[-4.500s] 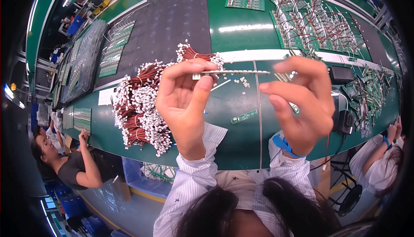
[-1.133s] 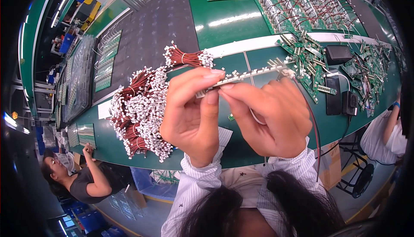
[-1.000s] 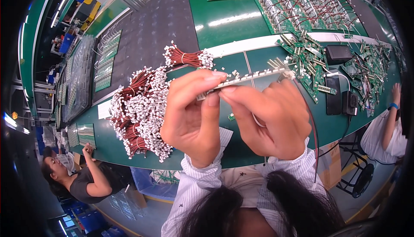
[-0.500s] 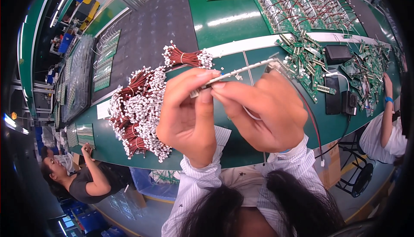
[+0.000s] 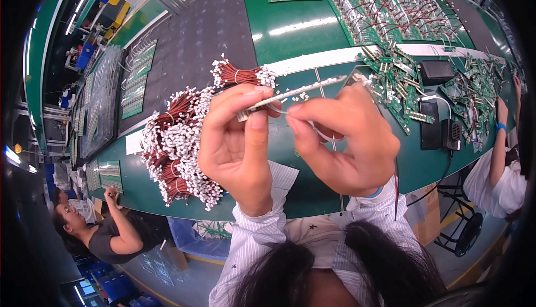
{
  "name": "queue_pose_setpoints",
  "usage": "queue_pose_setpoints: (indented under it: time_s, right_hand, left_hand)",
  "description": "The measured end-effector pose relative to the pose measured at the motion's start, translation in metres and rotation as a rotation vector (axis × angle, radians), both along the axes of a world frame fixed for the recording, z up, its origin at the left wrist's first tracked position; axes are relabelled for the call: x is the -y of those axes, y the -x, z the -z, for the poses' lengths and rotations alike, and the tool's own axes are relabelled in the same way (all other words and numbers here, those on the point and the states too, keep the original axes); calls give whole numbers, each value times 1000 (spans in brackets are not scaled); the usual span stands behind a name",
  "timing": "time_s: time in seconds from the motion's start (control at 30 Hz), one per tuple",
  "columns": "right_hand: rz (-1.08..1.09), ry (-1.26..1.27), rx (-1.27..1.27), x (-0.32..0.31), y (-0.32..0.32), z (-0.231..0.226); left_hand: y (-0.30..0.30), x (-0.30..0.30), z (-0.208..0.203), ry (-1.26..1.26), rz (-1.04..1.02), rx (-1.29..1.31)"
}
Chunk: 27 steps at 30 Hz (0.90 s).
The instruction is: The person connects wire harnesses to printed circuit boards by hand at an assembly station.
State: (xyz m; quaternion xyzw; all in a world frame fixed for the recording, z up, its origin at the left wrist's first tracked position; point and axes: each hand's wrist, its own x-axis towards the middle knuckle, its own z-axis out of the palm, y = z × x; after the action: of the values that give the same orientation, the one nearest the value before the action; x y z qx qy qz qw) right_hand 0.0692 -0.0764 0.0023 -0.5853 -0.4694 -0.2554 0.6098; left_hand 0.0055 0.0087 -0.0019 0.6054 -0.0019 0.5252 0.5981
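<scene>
On desk (image 5: 315, 198): wire bundles (image 5: 178, 139), left of left grip (image 5: 234, 145); board strips (image 5: 396, 75), beyond and right of right grip (image 5: 357, 145); corded box (image 5: 451, 135), right of same.

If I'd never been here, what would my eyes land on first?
Probably the two hands in the middle: the left hand pinches a thin board by its left end, while the right hand seems to pinch a thin white wire just below it. Next, the big heap of red wires with white tips, on the table's left.
</scene>
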Motion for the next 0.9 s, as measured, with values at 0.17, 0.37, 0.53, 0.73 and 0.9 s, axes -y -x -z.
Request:
queue_pose_setpoints:
  time_s: [0.17,0.37,0.53,0.73,0.9]
  right_hand:
    - [0,4,-22,-3,2,1]
    - [-19,-3,21,-5,-4,5]
    - [-86,101,59,-7,-7,4]
    - [203,483,92,-15,-26,16]
    - [-61,611,96,-18,-39,41]
  left_hand:
    - [2,-3,2,-31,-26,-12]
    - [-1,-3,1,-66,-40,-20]
    - [4,-13,5,-52,-172,-47]
    - [9,-16,1,-27,-295,-33]
    - [8,-15,-1,1,-304,-33]
